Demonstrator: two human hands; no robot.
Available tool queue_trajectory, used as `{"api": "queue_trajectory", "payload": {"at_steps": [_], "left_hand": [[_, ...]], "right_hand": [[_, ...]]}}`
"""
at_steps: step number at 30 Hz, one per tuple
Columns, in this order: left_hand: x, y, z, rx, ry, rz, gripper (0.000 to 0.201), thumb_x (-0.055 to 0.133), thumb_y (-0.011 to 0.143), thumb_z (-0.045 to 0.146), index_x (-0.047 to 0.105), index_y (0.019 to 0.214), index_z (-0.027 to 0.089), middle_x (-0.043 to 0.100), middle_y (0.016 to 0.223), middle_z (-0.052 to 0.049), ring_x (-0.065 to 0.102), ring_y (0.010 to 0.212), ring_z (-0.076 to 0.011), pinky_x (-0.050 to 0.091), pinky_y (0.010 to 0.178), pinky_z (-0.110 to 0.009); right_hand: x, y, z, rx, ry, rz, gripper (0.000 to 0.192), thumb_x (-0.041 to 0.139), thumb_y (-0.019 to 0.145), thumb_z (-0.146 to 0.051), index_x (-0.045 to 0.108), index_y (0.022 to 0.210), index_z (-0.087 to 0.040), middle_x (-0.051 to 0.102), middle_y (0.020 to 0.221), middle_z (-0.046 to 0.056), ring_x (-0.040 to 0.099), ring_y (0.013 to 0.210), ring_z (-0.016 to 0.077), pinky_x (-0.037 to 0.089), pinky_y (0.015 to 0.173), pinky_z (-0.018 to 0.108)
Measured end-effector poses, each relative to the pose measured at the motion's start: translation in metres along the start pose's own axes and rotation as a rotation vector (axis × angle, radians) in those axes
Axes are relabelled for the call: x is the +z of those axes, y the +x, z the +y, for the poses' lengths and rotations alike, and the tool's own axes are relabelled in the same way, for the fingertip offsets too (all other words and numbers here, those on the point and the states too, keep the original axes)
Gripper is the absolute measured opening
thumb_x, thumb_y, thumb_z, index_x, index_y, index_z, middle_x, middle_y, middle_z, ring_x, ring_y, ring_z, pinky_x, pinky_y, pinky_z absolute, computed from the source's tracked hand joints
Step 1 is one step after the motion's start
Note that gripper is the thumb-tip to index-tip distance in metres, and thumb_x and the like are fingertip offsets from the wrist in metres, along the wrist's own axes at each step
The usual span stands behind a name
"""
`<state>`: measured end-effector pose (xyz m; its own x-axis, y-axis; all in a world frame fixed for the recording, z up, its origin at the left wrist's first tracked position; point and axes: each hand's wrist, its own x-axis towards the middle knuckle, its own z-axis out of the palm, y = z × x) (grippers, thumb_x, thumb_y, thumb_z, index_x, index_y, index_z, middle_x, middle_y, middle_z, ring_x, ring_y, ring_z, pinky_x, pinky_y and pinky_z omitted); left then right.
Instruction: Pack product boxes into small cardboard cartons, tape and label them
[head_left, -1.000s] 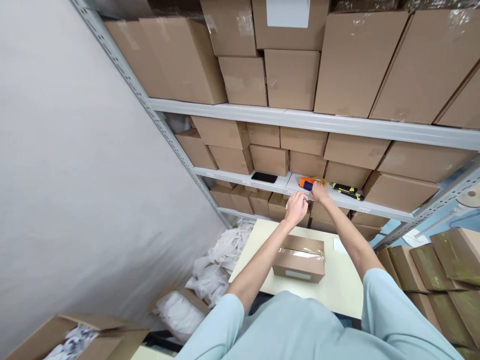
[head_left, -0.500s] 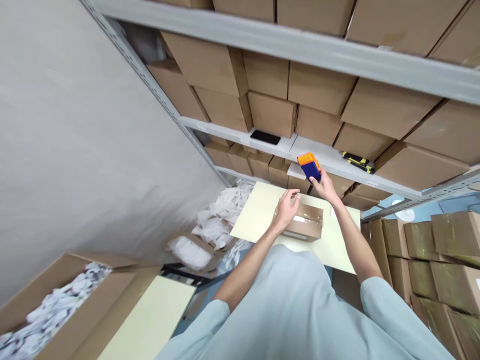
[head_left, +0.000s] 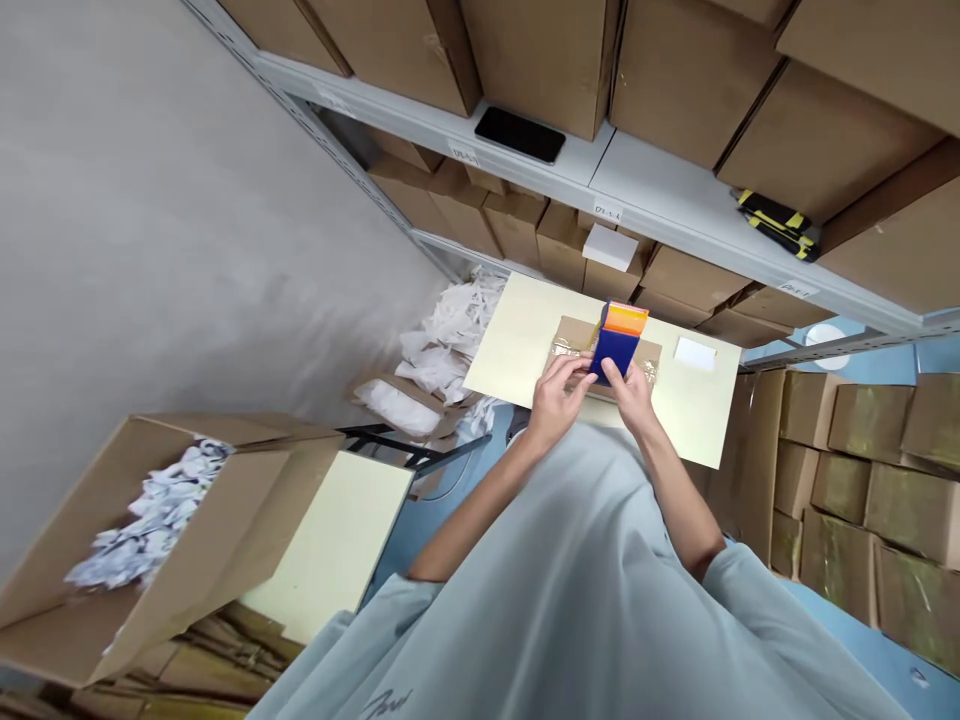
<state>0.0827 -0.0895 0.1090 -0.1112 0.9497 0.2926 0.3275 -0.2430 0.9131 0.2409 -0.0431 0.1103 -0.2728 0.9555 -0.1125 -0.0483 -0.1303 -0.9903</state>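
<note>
A small blue and orange box-like item [head_left: 616, 348] is upright over the cardboard box in front of my body, its exact kind unclear. My right hand [head_left: 632, 395] grips its lower end, thumb across the blue face. At the lower left edge of the same item, my left hand [head_left: 559, 395] has its fingers bent in, thumb and fingertips closing at the corner. Beneath both hands a taped cardboard box [head_left: 574, 335] lies on the pale yellow tabletop [head_left: 517, 330], partly hidden by the hands and item.
A white label sheet [head_left: 696, 354] lies at the tabletop's right. Shelves ahead hold cardboard boxes, a black phone [head_left: 520, 135] and black-yellow cutters [head_left: 778, 224]. White scraps [head_left: 450, 330] pile by the wall. An open carton [head_left: 255, 520] stands left; stacked boxes [head_left: 847, 500] stand right.
My right hand has brought the blue and orange item down from near the shelf to over the box. My left hand has moved to the item's edge. The view has tilted downward.
</note>
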Motion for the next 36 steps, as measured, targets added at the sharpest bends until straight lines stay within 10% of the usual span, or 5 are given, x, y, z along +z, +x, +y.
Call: {"api": "queue_trajectory", "payload": {"at_steps": [6, 10, 21, 30, 36], "left_hand": [[-0.043, 0.034, 0.018, -0.107, -0.053, 0.028, 0.048, 0.07, 0.108, 0.063, 0.08, 0.132, 0.023, 0.08, 0.125, -0.012, 0.075, 0.116, -0.0263, 0.061, 0.093, -0.039], [-0.068, 0.07, 0.043, -0.109, -0.181, -0.169, 0.052, 0.072, 0.104, 0.068, 0.084, 0.129, 0.024, 0.08, 0.126, -0.012, 0.076, 0.117, -0.0265, 0.059, 0.094, -0.037], [-0.066, 0.093, 0.068, -0.062, -0.147, -0.382, 0.031, 0.085, 0.098, 0.054, 0.088, 0.102, 0.023, 0.08, 0.097, -0.007, 0.069, 0.086, -0.0196, 0.055, 0.079, -0.035], [-0.045, 0.072, 0.05, 0.067, -0.103, -0.072, 0.023, 0.087, 0.1, 0.051, 0.088, 0.093, 0.029, 0.081, 0.089, -0.004, 0.07, 0.086, -0.0202, 0.058, 0.084, -0.038], [-0.046, 0.037, 0.002, -0.312, -0.237, 0.242, 0.031, 0.093, 0.091, 0.055, 0.088, 0.091, 0.024, 0.081, 0.091, -0.005, 0.075, 0.089, -0.0203, 0.06, 0.08, -0.034]], "right_hand": [[-0.007, -0.022, -0.005, -0.041, -0.165, -0.036, 0.074, 0.071, 0.098, -0.085, 0.072, 0.139, -0.023, 0.083, 0.137, 0.014, 0.077, 0.132, 0.0332, 0.061, 0.12, 0.05], [-0.025, -0.034, -0.019, -0.09, -0.342, -0.142, 0.065, 0.071, 0.102, -0.077, 0.07, 0.14, -0.024, 0.082, 0.133, 0.014, 0.078, 0.127, 0.0349, 0.064, 0.113, 0.051], [-0.061, -0.044, -0.038, -0.377, -0.698, -0.286, 0.025, 0.066, 0.113, -0.048, 0.067, 0.122, -0.025, 0.077, 0.109, 0.011, 0.074, 0.101, 0.0303, 0.066, 0.092, 0.046], [-0.069, -0.039, -0.054, -0.141, -0.75, -0.35, 0.049, 0.059, 0.111, -0.071, 0.067, 0.125, -0.024, 0.078, 0.112, 0.012, 0.075, 0.098, 0.0312, 0.064, 0.09, 0.045], [-0.099, -0.022, -0.091, 0.327, -0.717, -0.681, 0.06, 0.063, 0.104, -0.081, 0.075, 0.122, -0.024, 0.079, 0.092, 0.005, 0.073, 0.082, 0.0279, 0.061, 0.078, 0.039]]}}
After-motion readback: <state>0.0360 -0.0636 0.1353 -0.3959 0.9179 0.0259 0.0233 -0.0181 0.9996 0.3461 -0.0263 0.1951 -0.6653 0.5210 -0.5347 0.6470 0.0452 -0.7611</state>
